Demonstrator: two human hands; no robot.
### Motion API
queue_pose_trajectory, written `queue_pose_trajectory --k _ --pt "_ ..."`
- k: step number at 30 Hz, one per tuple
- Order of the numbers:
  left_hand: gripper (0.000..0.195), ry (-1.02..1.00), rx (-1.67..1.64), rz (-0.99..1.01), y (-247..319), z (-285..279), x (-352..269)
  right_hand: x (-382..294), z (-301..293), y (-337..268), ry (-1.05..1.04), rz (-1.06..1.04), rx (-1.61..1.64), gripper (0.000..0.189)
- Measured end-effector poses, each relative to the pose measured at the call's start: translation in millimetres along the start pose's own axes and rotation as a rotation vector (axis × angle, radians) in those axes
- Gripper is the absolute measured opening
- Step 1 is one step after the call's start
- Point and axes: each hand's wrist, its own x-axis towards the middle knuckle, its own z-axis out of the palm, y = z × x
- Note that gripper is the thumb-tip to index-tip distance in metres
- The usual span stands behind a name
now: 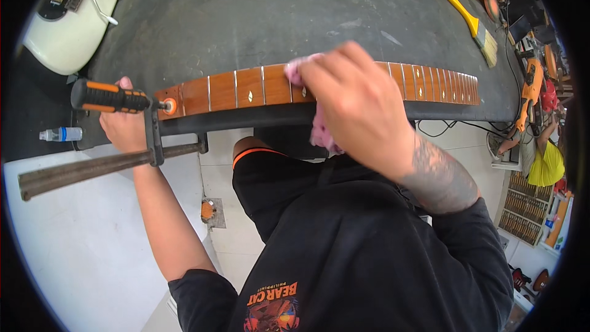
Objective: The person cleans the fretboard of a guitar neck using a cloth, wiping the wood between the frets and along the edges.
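A guitar neck (249, 87) with a brown wooden fretboard, metal frets and pale diamond inlays lies along the front edge of the dark workbench (230, 23). My right hand (352, 87) is shut on a crumpled pink cloth (324, 131), which touches the fretboard near its middle; part of the cloth hangs over the bench edge. At the neck's left end stands a bar clamp (154, 133) with a black and orange handle (110, 97), its orange-rimmed pad pressing on the wood. My left hand (120, 124) is behind the clamp, fingers mostly hidden, so its grip is unclear.
A white electric guitar body (78, 27) lies at the back left. A small plastic bottle (62, 134) is beside the bench's left corner. To the right are a yellow-handled paintbrush (474, 27), an orange power tool (529, 92) and cables. Another person's arm (546, 131) shows at far right.
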Motion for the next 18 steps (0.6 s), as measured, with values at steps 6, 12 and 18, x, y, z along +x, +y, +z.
queue_pose_trajectory --k 6,12,18 --pt "0.041 0.009 0.037 -0.129 -15.0 9.0 -0.2 -20.8 -9.2 -7.3 0.002 -0.039 0.013 0.032" --pt "0.04 0.001 0.003 -0.148 -16.7 2.1 -2.1 -38.2 -49.0 1.6 -0.011 -0.031 -0.049 0.051" --pt "0.057 -0.013 -0.005 -0.084 -3.7 2.1 -0.3 -33.0 -22.3 -2.7 -0.023 0.059 0.018 0.039"
